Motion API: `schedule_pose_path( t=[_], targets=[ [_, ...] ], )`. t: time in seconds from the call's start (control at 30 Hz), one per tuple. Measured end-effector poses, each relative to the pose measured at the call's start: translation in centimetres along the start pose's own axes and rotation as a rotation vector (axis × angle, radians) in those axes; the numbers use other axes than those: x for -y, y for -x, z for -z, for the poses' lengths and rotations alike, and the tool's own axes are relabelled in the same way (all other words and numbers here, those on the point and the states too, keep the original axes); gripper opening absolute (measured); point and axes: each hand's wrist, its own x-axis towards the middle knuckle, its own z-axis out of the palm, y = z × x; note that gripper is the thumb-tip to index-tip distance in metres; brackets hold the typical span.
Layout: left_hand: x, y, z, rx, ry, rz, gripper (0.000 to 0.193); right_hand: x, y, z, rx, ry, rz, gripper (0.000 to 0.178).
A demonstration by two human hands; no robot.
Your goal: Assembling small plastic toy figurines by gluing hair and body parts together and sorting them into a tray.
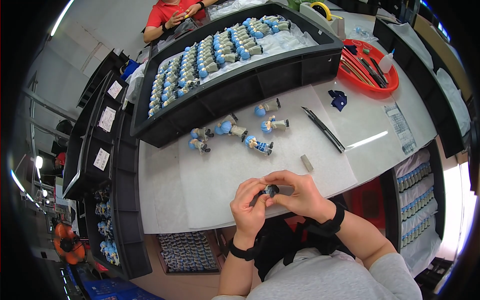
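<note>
Close to the table's near edge, my left hand (248, 206) and my right hand (301, 198) meet around one small figurine (272, 190). Fingertips of both hands pinch it, and they cover most of it; a dark end shows between the thumbs. Beyond my hands, several blue-haired figurines lie on white sheeting, among them one in a blue outfit (258, 145) and a beige-robed one (274, 125). A small grey block (306, 163) lies just past my right hand. Farther right rest long, slim black tools (324, 131), side by side.
A large black crate (240, 80) holding rows of figurines stands across the table's far side. At right are a red tray (392, 84) with brushes and a bottle, and a navy piece (338, 100). Black crates (127, 200) flank the left. A person in red (175, 14) sits opposite.
</note>
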Motion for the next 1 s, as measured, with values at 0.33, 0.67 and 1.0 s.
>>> schedule_pose_path(
  t=[0.33,0.67,1.0],
  targets=[
    [-0.17,-0.11,-0.01,0.002,0.008,-0.001,0.022,-0.27,-0.11,-0.04,-0.005,-0.003,0.008,0.040],
    [-0.22,-0.07,-0.02,0.000,0.006,-0.004,0.022,-0.03,-0.01,-0.01,-0.001,-0.001,-0.009,0.040],
    [-0.28,-0.13,-0.03,-0.001,-0.003,-0.018,0.021,-0.04,-0.04,-0.02,0.000,-0.006,-0.008,0.041]
  ],
)
